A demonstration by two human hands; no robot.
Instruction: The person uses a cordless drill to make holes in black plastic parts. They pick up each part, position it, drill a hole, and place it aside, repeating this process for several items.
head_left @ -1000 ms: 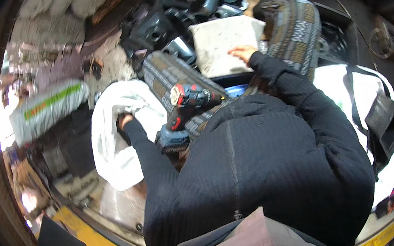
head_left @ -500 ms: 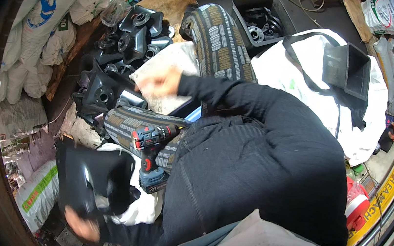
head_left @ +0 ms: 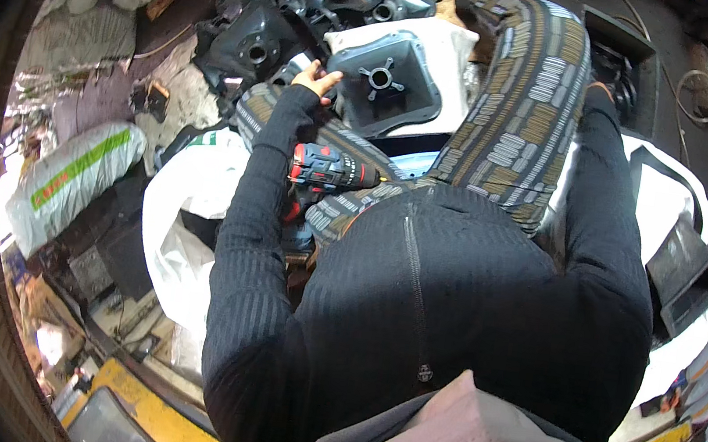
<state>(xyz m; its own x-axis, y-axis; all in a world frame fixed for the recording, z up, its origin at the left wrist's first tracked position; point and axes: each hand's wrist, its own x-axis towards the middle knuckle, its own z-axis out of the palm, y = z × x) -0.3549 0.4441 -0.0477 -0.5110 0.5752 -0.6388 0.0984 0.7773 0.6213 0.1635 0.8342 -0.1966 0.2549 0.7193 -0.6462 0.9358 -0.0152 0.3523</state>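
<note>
While the black housing (head_left: 377, 107) sits hollow side up on a white block (head_left: 453, 61) between my knees, likely light, stiff and best held by its rim, my left hand (head_left: 316, 84) is at its left edge, grip unclear; my right hand (head_left: 601, 90), mostly hidden at the bin (head_left: 645, 84), I cannot read. A drill (head_left: 323, 167) lies on my left leg.

The head-worn fisheye camera faces steeply downward at close range, spanning from the black ribbed zip-up jacket (head_left: 492, 317) at six o'clock to the square dark-grey plastic part (head_left: 405, 102) at twelve o'clock.
</note>
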